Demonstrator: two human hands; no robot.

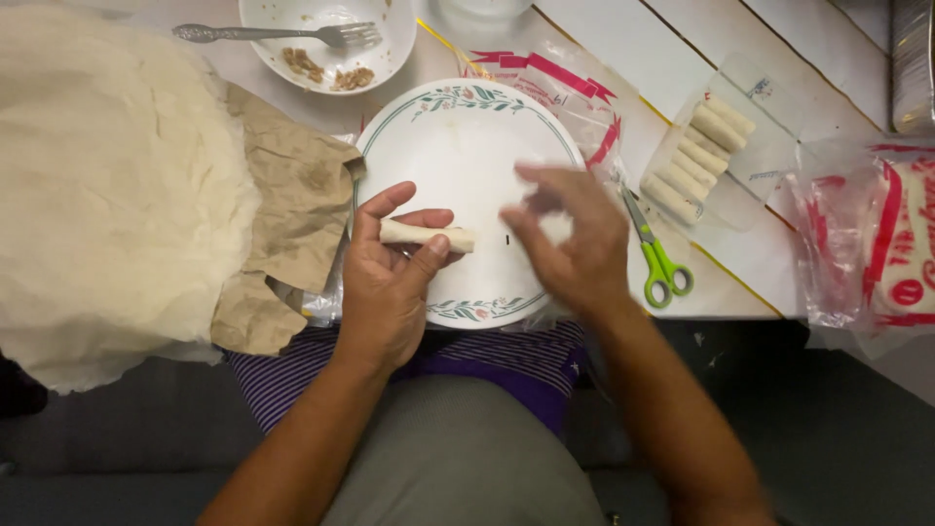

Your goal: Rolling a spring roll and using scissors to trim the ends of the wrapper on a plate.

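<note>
Both hands work over the plate (458, 146): left hand (390, 268) pinches a finished roll (429, 235), right hand (570, 239), at three o'clock, hovers blurred with loosely curled, empty fingers.

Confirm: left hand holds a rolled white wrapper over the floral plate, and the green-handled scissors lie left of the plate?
Not quite. The head view shows the scissors lying right of the plate, not left. The rest stands: the left hand holds the rolled wrapper over that floral-rimmed plate.
</note>
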